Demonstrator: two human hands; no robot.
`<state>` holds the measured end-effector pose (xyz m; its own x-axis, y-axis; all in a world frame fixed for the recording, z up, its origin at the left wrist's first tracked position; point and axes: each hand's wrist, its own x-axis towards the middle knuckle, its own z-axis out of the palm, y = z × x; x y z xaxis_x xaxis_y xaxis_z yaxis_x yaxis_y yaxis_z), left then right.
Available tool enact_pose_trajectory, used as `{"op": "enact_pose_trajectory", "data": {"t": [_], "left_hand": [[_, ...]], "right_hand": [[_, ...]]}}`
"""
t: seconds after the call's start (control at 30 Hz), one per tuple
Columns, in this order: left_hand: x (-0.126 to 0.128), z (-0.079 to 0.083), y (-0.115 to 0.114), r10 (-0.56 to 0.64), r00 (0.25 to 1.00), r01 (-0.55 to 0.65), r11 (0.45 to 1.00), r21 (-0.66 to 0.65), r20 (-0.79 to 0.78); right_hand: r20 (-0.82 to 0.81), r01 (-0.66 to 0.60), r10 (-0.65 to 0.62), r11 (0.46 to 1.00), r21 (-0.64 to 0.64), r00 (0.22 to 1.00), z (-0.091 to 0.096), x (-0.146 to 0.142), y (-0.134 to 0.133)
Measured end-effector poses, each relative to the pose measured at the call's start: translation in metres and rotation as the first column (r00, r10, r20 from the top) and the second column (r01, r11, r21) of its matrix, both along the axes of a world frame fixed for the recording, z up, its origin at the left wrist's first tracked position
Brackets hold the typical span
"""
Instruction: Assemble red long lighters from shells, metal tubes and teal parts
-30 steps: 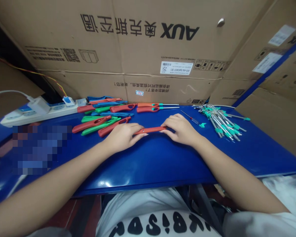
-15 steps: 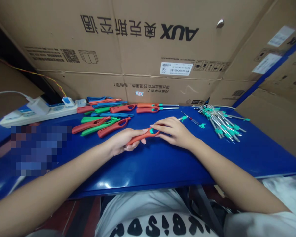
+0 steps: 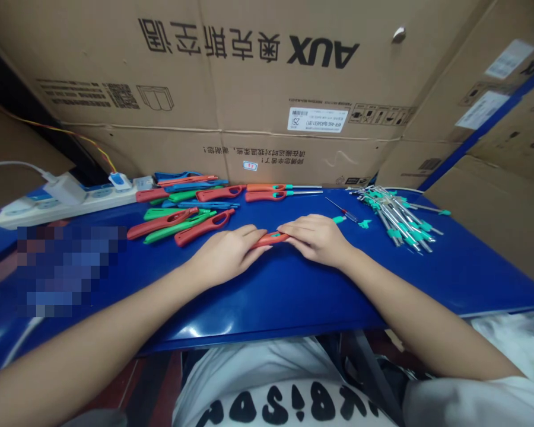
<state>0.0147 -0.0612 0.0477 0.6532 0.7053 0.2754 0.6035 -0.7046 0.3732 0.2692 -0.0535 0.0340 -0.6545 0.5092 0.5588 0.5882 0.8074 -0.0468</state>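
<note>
Both my hands rest on a blue table [image 3: 271,296] and press on one red lighter handle [image 3: 271,239] that lies between them. My left hand [image 3: 225,252] covers its left part with fingers curled over it. My right hand [image 3: 315,237] covers its right end, where a teal tip [image 3: 339,219] sticks out. Only a short red stretch of the handle shows between the hands.
A pile of red, green and blue lighter handles [image 3: 182,207] lies at the back left. Two red lighters with metal tubes [image 3: 280,191] lie behind my hands. A heap of metal rods with teal ends [image 3: 396,216] sits at the right. A white power strip [image 3: 66,196] is far left; cardboard boxes [image 3: 267,89] wall the back.
Half a second ago my left hand held the handle lifted and tilted, its teal trigger showing. Now the handle lies flat again and both hands press down on it.
</note>
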Motion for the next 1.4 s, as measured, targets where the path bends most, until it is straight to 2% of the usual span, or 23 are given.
{"op": "enact_pose_trajectory", "data": {"t": [0.07,0.2,0.33,0.5,0.7,0.8,0.93,1.03,1.2,1.4], "left_hand": [[-0.001,-0.002,-0.001,0.004,0.996,0.002,0.998,0.068,-0.090],[-0.002,-0.003,0.001,0.010,0.992,-0.002,0.998,0.069,-0.127],[-0.002,-0.005,0.002,-0.014,0.993,0.019,0.999,0.045,-0.113],[0.001,-0.007,0.002,-0.024,0.997,0.027,0.998,0.048,-0.066],[-0.005,-0.007,0.012,-0.028,0.999,0.026,0.990,0.136,0.017],[-0.010,-0.007,0.017,-0.022,1.000,0.019,0.984,0.175,0.013],[-0.012,-0.009,0.020,-0.024,1.000,0.025,0.975,0.220,-0.006],[-0.013,-0.009,0.021,-0.016,0.999,0.025,0.957,0.289,-0.032],[-0.018,-0.004,0.023,0.006,0.999,0.012,0.931,0.365,-0.049],[-0.018,0.000,0.023,0.003,0.994,0.033,0.949,0.314,-0.111]], "right_hand": [[-0.024,-0.010,0.010,1.000,-0.007,1.000,0.001,-0.001,0.000],[-0.036,-0.067,0.067,0.998,-0.003,0.997,0.003,-0.004,-0.001],[-0.034,-0.092,0.094,0.994,0.055,0.995,0.005,-0.009,-0.003],[-0.015,-0.063,0.064,0.997,0.050,0.998,0.008,-0.010,-0.005],[-0.112,-0.046,0.060,0.991,0.128,0.992,0.005,0.005,0.006],[-0.151,-0.004,0.018,0.996,0.092,0.988,0.005,0.011,0.010],[-0.098,0.008,-0.011,1.000,-0.026,0.995,0.007,0.012,0.010],[-0.037,0.043,-0.045,0.998,-0.055,0.998,0.009,0.013,0.010],[0.083,0.164,-0.160,0.986,-0.037,0.984,0.010,0.018,0.013],[0.148,0.159,-0.165,0.986,0.047,0.975,0.010,0.016,0.009]]}}
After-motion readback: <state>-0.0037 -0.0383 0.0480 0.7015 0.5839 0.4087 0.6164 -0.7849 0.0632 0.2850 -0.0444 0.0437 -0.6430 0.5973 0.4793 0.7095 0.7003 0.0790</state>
